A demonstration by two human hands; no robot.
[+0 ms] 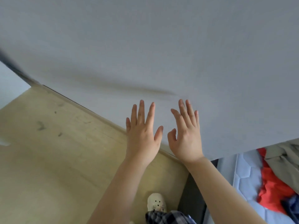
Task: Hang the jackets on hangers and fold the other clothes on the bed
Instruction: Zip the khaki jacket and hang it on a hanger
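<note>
My left hand [142,131] and my right hand [186,133] are held up side by side in front of a plain grey wall, backs toward me, fingers spread, holding nothing. At the lower right corner lies the bed [244,177] with a pale blue quilted mattress. On it sit a red garment [271,186], a khaki jacket [284,160] and a dark blue piece of clothing [291,209], all crumpled and partly cut off by the frame edge. No hanger is in view.
The grey wall [145,46] fills the upper half. A light wooden floor [56,151] spreads at the left. My foot in a cream clog [156,202] and a plaid trouser leg [168,217] show at the bottom, beside the bed's dark frame [191,199].
</note>
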